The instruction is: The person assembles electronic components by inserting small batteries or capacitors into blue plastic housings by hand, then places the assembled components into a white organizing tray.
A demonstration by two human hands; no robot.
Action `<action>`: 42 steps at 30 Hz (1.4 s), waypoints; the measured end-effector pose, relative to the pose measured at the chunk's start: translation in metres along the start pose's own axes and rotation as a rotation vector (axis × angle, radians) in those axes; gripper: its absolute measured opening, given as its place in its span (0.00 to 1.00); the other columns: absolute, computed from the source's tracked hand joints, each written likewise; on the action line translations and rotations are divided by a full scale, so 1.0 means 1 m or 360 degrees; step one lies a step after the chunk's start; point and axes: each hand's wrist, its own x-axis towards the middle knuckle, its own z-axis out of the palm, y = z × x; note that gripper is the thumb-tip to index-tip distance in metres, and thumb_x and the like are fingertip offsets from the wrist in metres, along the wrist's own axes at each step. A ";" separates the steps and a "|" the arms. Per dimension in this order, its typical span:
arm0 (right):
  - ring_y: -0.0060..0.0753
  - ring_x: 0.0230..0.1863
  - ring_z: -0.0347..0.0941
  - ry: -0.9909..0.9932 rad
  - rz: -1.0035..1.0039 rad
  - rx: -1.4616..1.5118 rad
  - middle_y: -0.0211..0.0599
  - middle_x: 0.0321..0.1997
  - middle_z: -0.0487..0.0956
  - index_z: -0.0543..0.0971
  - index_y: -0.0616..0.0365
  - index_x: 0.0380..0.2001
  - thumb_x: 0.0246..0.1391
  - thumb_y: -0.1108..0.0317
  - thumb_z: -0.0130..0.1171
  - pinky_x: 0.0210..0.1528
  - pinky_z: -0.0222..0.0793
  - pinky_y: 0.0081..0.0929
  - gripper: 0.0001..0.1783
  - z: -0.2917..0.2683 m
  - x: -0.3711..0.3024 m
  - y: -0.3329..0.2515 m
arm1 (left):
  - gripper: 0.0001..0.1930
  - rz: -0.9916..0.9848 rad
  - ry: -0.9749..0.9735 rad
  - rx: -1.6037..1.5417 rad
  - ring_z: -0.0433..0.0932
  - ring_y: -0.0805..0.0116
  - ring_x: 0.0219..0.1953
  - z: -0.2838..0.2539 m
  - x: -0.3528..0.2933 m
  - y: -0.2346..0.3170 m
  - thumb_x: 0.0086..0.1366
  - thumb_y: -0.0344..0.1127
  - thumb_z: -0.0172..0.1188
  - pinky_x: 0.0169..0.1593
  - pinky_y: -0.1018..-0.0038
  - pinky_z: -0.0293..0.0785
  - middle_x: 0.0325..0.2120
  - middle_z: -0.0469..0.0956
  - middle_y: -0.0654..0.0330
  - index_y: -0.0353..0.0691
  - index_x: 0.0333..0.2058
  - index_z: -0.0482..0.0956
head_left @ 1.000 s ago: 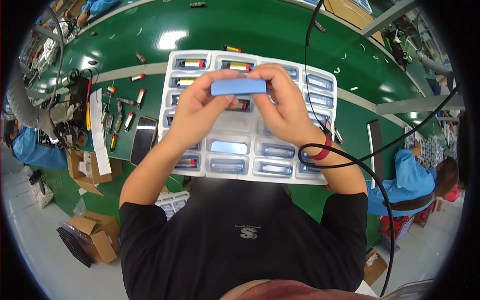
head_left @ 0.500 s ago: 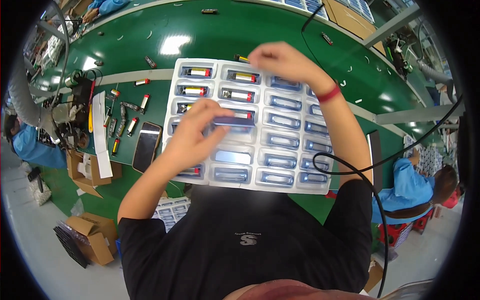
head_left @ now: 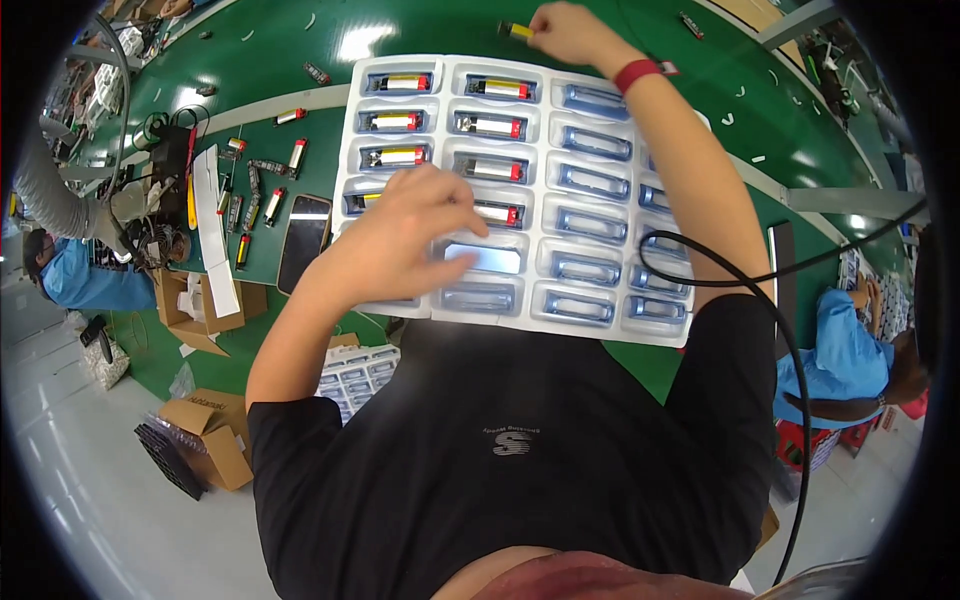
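A white moulded tray (head_left: 435,280) of several pockets lies in front of me. Its pockets hold translucent blue cases (head_left: 595,143); in the left columns, small batteries (head_left: 490,125) with red ends sit in the cases. My left hand (head_left: 410,235) hovers over the second column with its fingers apart, seemingly holding nothing. Between its thumb and forefinger shows a case with a bright, shiny face (head_left: 482,258). Beyond the tray's far edge, my right hand (head_left: 572,35) pinches a yellow-and-black battery (head_left: 517,32).
Loose batteries (head_left: 273,207) and a dark phone (head_left: 304,245) lie left of the tray on the green table (head_left: 440,30). A black cable (head_left: 745,268) loops across the tray's right side and my right arm. People in blue sleeves sit at both sides.
My left hand has let go of the blue case it held tilted, and its fingers have spread. The right hand has moved farther off with the battery. The whole view has shifted.
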 end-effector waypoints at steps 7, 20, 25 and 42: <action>0.21 0.37 0.77 0.0425 -0.0322 0.1228 0.32 0.35 0.82 0.82 0.64 0.46 0.63 0.68 0.62 0.43 0.74 0.20 0.13 -0.060 -0.122 -0.059 | 0.09 0.0021 -0.0080 0.0175 0.75 0.60 0.46 0.011 -0.014 0.004 0.61 0.30 0.64 0.52 0.66 0.69 0.39 0.78 0.62 0.41 0.41 0.83; 0.23 0.46 0.78 0.0194 -0.0352 0.1609 0.34 0.46 0.81 0.80 0.64 0.47 0.61 0.77 0.63 0.53 0.74 0.23 0.11 -0.059 -0.230 -0.123 | 0.13 -0.0619 0.0324 -0.1342 0.80 0.74 0.39 0.019 0.024 0.014 0.75 0.34 0.54 0.41 0.75 0.78 0.41 0.80 0.61 0.35 0.52 0.78; 0.25 0.46 0.79 0.0264 -0.0279 0.1792 0.36 0.45 0.81 0.80 0.64 0.47 0.60 0.78 0.64 0.53 0.75 0.25 0.12 -0.059 -0.230 -0.112 | 0.19 -0.0703 0.0276 -0.2066 0.78 0.73 0.39 0.019 0.028 0.009 0.78 0.36 0.47 0.47 0.73 0.77 0.46 0.78 0.59 0.33 0.61 0.73; 0.15 0.35 0.74 0.0144 -0.0048 0.1584 0.30 0.40 0.83 0.83 0.63 0.47 0.63 0.72 0.63 0.37 0.70 0.16 0.11 -0.050 -0.226 -0.115 | 0.25 -0.0573 0.0233 -0.1843 0.78 0.76 0.40 0.026 0.033 0.010 0.73 0.33 0.57 0.48 0.74 0.78 0.47 0.78 0.59 0.32 0.66 0.67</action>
